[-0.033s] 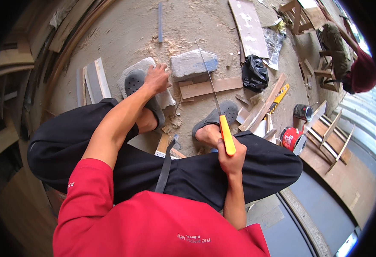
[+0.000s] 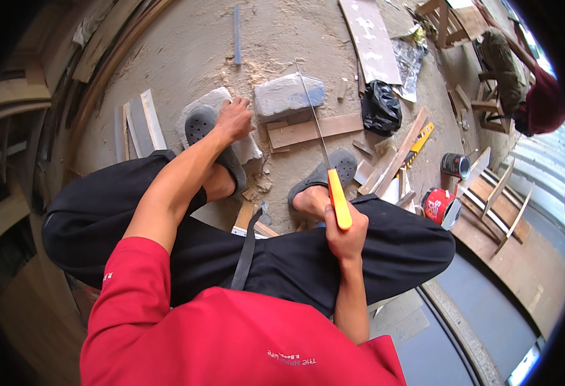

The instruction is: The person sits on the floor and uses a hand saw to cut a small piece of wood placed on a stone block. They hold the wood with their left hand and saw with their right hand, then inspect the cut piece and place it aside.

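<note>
I see a person in a red shirt (image 2: pixel 231 334) and black pants (image 2: pixel 128 212), sitting with knees wide apart. The right hand (image 2: pixel 348 233) is wrapped tight around the handle of a saw (image 2: pixel 337 196), which is orange and yellow. The saw is in front of the right knee, and its thin blade points away from the person. From here the blade crosses over a board (image 2: pixel 321 130) and a whitish block (image 2: pixel 285 98) on the floor (image 2: pixel 166 67); I can't tell if it touches them. The left hand (image 2: pixel 236 120) has its fingers bent and is near the left shoe (image 2: pixel 202 125). I can't tell if it has something in it. That grey shoe is on another pale block (image 2: pixel 211 98). The right shoe (image 2: pixel 343 165) is beside the saw handle.

Over to the right there is a black bag (image 2: pixel 381 112), a yellow and black tool (image 2: pixel 417 147), a dark can (image 2: pixel 454 165) and a red can (image 2: pixel 435 202). A grey strip (image 2: pixel 236 35) lies farther out. Another person (image 2: pixel 545 106) is at the far right.
</note>
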A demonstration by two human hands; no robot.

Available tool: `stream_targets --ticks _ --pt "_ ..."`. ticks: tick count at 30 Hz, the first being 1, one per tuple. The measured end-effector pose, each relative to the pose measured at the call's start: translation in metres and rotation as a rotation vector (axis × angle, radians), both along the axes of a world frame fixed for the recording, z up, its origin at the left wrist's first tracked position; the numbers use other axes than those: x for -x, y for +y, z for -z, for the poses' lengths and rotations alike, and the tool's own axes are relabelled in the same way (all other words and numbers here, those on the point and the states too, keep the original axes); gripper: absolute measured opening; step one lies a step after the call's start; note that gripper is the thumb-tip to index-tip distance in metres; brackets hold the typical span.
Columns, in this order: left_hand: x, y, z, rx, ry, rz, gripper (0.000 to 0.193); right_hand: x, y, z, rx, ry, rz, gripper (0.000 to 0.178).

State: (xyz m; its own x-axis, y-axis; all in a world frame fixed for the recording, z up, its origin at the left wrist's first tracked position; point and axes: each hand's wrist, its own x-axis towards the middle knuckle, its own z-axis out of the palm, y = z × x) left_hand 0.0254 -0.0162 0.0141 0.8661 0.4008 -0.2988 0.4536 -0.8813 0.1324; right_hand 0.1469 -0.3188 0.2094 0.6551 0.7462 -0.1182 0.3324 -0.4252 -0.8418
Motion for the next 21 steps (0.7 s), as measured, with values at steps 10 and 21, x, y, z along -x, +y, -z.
stream_targets --ticks 10,21 --pt "-0.009 -0.012 0.018 -0.038 0.035 0.06 0.018 0.009 0.012 0.005 -0.155 0.06 0.143 0.013" --pt "0.016 0.026 0.021 0.351 -0.395 -0.48 0.028 0.025 0.039 -0.01 -0.083 0.118 0.083 0.017"
